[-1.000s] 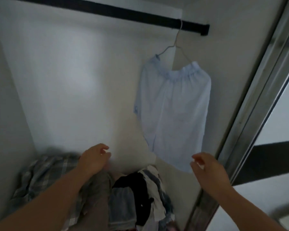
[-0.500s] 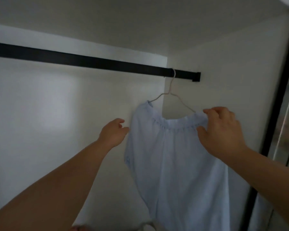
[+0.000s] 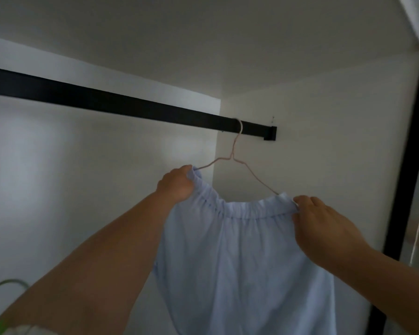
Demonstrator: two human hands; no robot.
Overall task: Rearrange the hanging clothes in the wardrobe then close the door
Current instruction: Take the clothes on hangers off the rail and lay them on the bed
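While both hands pinch shorts waistband ends; rail leftward bare.

Both bare arms are reaching up and forward; the left hand and the right hand are each gripping cloth with curled fingers.

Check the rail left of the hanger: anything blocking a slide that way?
Nothing visible. The black rail is bare leftward from the hanger hook. Left hand and right hand grip the light blue garment waistband.
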